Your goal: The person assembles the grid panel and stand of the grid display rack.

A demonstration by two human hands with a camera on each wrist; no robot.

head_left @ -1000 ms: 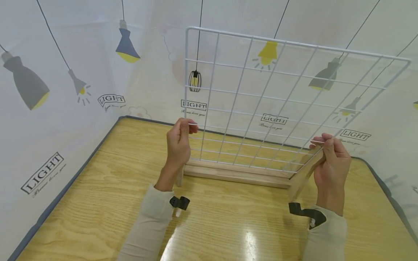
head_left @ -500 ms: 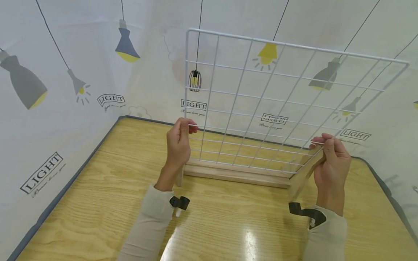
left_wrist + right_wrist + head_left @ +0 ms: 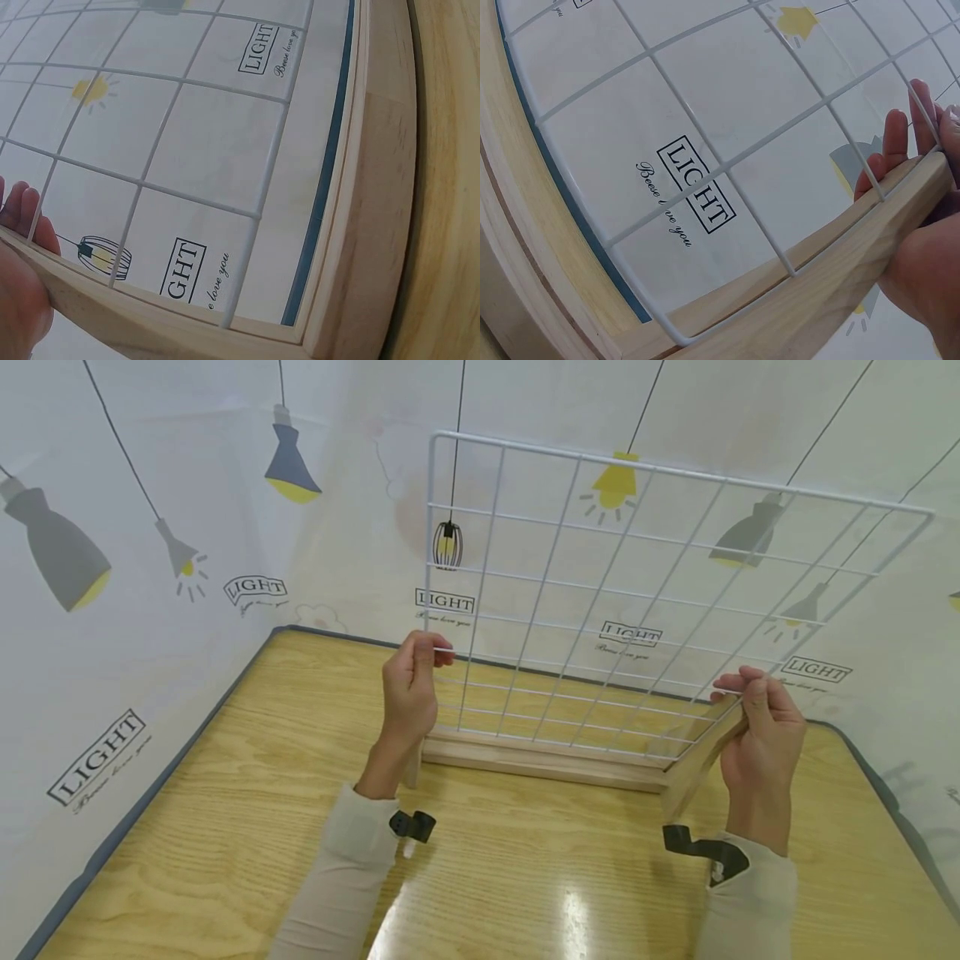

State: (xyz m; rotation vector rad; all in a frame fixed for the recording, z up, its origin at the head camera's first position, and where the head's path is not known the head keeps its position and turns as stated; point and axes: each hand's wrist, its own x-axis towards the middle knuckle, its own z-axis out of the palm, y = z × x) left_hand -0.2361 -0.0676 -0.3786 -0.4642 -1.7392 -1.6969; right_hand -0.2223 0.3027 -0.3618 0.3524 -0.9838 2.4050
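A white wire grid panel (image 3: 652, 468) stands tilted inside a pale wooden frame (image 3: 540, 760), whose bottom rail lies near the table. My left hand (image 3: 411, 685) grips the frame's left side piece, fingertips behind the grid. On the other side my right hand (image 3: 761, 735) holds the right side piece (image 3: 705, 756) near its top end, thumb in front. In the left wrist view a gap shows between the grid's lower wire (image 3: 271, 157) and the bottom rail (image 3: 375, 195). The right wrist view has the grid's side running along a groove in the side piece (image 3: 817, 285).
The wood-grain table (image 3: 480, 860) spreads under the frame and ends at a dark blue edge (image 3: 180, 756). Behind it hangs a white sheet (image 3: 337, 527) printed with lamps and lettering. Black wrist cameras (image 3: 412, 827) sit on both sleeves.
The grid panel has slid down a little in the frame; its top wire is lower than before. Both hands and the wooden frame have stayed in place.
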